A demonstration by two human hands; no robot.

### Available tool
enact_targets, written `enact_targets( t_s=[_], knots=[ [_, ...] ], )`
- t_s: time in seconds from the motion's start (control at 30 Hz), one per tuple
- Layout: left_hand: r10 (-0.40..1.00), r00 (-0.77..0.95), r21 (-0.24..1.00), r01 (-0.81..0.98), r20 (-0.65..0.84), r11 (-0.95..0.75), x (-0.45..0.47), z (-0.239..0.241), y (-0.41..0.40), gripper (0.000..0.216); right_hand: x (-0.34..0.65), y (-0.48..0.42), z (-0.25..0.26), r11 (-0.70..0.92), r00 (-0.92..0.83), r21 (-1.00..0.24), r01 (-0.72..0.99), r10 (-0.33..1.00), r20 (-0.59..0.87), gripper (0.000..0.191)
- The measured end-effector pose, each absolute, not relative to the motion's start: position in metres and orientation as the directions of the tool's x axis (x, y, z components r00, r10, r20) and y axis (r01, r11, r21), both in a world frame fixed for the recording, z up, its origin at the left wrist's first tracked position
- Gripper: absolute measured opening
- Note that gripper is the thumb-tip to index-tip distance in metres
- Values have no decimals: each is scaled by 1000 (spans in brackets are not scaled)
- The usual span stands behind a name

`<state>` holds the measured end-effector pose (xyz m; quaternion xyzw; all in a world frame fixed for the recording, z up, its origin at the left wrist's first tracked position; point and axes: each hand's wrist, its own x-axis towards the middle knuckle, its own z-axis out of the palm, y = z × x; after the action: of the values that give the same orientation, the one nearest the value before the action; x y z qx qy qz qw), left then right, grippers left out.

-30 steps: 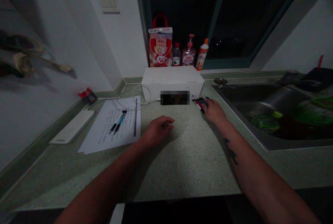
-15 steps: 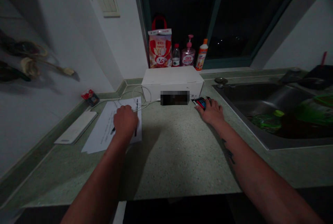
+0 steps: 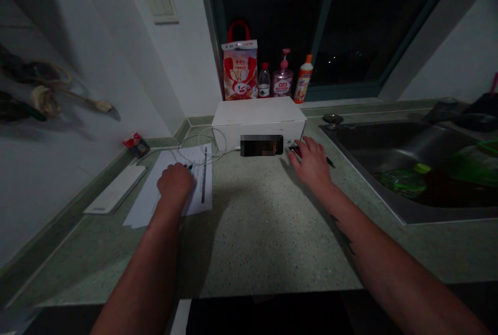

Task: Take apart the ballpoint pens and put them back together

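Observation:
My left hand [image 3: 176, 185] is closed over the printed paper sheets [image 3: 202, 190] on the counter, wrapped round a pen [image 3: 189, 167] whose end pokes out beside the fingers. My right hand [image 3: 311, 164] lies over a small group of pens, its fingers apart and slightly bent. A red and black piece [image 3: 296, 151] of that group shows by the thumb, and one dark pen [image 3: 330, 162] sticks out on the right. The hand hides the rest. Left of it, a phone [image 3: 261, 145] leans on a white box [image 3: 259, 113], with a cable plugged in.
A white flat object [image 3: 115, 190] and a small red and black packet [image 3: 136, 144] lie at the left. Behind the box stand a red bag [image 3: 240, 73], a small bottle [image 3: 264, 81], a pink pump bottle [image 3: 282, 75] and an orange-capped bottle [image 3: 303, 80]. A sink [image 3: 361, 169] is at the right.
My left hand has shifted slightly left on the paper and turned, so the pen shows on its other side. My right hand has moved a little up and left, covering more of the pens.

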<state>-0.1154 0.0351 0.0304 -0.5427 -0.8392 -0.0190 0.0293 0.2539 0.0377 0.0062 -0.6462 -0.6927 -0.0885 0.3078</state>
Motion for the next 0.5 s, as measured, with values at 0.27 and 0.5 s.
enact_targets(
  t_s=[0.27, 0.5],
  knots=[
    [911, -412, -6, 911, 23, 412, -119, 28, 35, 36, 238, 30, 7, 316, -84, -301, 900, 802, 592, 44],
    [971, -240, 66, 969, 5, 239, -95, 31, 33, 31, 227, 22, 13, 476, -225, -372, 797, 806, 548, 36]
  ],
)
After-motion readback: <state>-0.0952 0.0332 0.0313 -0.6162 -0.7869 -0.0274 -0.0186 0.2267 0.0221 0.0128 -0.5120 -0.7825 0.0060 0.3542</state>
